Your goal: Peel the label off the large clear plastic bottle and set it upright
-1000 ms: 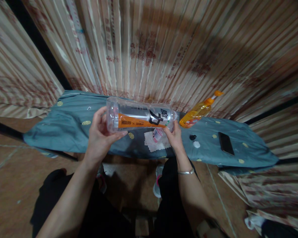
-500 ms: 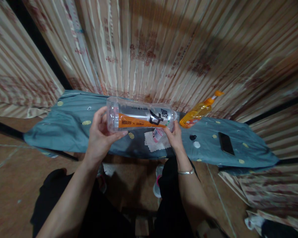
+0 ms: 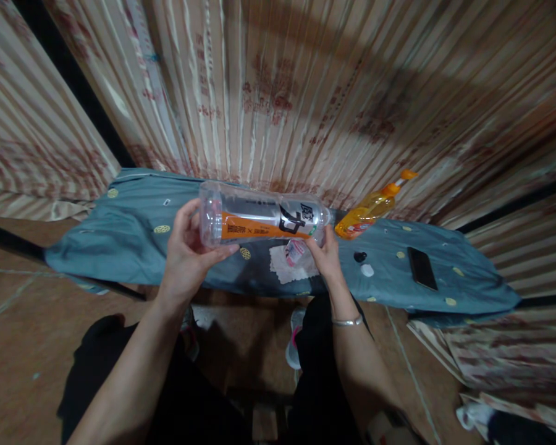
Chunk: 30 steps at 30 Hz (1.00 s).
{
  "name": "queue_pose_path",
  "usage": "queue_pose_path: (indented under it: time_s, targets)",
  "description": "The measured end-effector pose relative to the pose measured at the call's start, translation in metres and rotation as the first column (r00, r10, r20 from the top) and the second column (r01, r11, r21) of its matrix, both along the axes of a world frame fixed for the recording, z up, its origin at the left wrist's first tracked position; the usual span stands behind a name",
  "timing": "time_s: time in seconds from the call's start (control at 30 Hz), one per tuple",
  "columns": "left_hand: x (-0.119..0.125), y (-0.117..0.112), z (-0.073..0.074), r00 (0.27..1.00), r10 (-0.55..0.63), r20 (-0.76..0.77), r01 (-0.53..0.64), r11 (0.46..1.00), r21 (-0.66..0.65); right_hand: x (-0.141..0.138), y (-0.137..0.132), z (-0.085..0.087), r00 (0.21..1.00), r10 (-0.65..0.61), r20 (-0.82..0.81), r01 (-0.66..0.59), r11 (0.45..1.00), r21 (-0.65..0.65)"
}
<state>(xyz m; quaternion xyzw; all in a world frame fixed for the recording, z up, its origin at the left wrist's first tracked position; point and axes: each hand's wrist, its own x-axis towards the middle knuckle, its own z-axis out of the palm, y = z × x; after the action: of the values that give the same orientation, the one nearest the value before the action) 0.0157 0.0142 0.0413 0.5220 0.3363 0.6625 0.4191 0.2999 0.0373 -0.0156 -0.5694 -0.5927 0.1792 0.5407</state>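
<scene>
Left hand (image 3: 185,259), right hand (image 3: 323,254) grip clear bottle (image 3: 262,218) sideways.

Both arms are bare and stretched out forward, forearms coming up from the bottom and angling in toward each other a bit. Left hand (image 3: 185,253) is turned palm-in, thumb tucked under and fingers curled up around the base end of a clear plastic bottle (image 3: 259,216). Right hand (image 3: 327,256) has its back facing up, fingertips (image 3: 311,243) pinching at the neck end. Wrists look pretty straight, hands well apart and roughly level.
</scene>
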Motion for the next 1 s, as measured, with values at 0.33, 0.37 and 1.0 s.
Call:
queue_pose_path:
  time_s: [0.33,0.37,1.0]
  targets:
    - [-0.0003,0.0007,-0.0005,1.000,-0.017,0.014,0.017,1.000,0.016,0.0034,0.0017,-0.0055,1.000,0.011,0.017,-0.011,1.000,0.021]
    - [-0.0003,0.0005,-0.0002,1.000,-0.016,0.011,0.016,1.000,0.010,0.0035,0.0018,-0.0057,1.000,0.010,0.019,-0.010,1.000,0.023]
    - [-0.0009,0.0023,-0.0039,1.000,-0.005,0.002,0.005,0.999,0.046,0.0032,0.0018,-0.0051,1.000,0.005,0.015,-0.005,1.000,0.007]
